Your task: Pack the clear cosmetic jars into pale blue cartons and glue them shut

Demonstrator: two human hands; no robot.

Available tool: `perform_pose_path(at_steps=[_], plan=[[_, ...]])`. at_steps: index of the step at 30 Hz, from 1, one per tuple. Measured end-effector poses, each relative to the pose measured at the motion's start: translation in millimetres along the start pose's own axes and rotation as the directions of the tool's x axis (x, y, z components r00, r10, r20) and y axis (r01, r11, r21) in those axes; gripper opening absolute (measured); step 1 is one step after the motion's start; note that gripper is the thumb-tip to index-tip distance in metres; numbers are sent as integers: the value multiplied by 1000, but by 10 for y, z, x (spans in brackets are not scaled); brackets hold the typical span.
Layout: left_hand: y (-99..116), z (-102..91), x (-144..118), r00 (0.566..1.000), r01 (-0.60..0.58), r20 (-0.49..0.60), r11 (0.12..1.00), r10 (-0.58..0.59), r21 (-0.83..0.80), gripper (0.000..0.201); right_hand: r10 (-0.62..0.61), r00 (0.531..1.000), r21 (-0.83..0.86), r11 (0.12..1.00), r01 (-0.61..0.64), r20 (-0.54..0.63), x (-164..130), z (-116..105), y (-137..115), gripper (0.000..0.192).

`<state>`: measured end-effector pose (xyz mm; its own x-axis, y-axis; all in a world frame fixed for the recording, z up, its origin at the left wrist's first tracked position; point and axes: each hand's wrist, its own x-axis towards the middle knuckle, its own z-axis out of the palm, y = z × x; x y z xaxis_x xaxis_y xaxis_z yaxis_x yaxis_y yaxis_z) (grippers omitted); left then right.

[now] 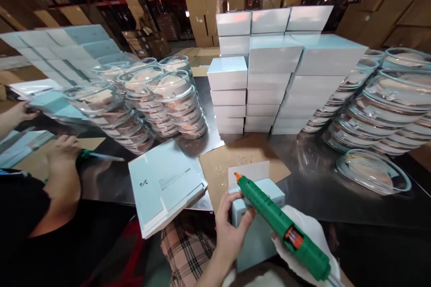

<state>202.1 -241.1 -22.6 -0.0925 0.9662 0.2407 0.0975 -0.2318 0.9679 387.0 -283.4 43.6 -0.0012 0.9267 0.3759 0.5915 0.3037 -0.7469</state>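
left grip [232,228] pinches the pale blue box [257,215] at the desk's near edge, steadying it so its flap [249,172] stands up | right grip wraps the green glue gun [281,224], nozzle at that flap | flat cartons [164,184] lie just left, within reach

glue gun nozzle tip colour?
Orange, on the green glue gun over the pale blue box; clearest in the head view.

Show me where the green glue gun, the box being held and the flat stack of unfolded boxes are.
Green glue gun [281,223], head view, middle of its barrel.
Held box [257,237], head view, its front face.
Flat box stack [164,184], head view, top sheet's centre.
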Motion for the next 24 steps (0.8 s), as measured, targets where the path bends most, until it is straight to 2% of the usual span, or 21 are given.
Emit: perform_pose_path(at_steps=[3,7,9,12,14,15,17,19,21,24], plan=[[-2,3,-20,1000,-15,11,1000,15,-1,31,-109,993,-131,985,114,42,57,95,-17,12],[-51,-15,-63,1000,18,-14,1000,-17,12,36,-88,996,-158,983,91,26,41,97,79,11],[-87,-34,-79,998,43,-35,999,-43,20,39,-27,1000,-134,991,26,-6,-17,22,179,14],[-142,-73,-88,994,89,-60,996,-88,15,42,166,984,-14,986,-167,-62,-147,-137,400,15],[-174,-101,-85,988,133,-78,991,-133,-4,45,340,936,86,939,-333,-94,-199,-214,556,19],[-188,-114,-82,983,160,-88,987,-161,-17,46,434,895,139,897,-419,-105,-191,-224,623,23],[-206,-132,-77,971,211,-102,976,-215,-44,49,627,775,282,759,-587,-74,-87,-165,730,29],[-206,-144,-76,962,243,-114,968,-249,-62,51,740,673,426,600,-677,28,116,-12,808,35],[-183,-156,-77,962,232,-133,970,-239,-69,53,766,632,501,503,-704,119,347,158,883,43],[-116,-197,-77,968,183,-160,980,-195,-84,52,753,632,487,488,-724,185,575,231,996,48]])
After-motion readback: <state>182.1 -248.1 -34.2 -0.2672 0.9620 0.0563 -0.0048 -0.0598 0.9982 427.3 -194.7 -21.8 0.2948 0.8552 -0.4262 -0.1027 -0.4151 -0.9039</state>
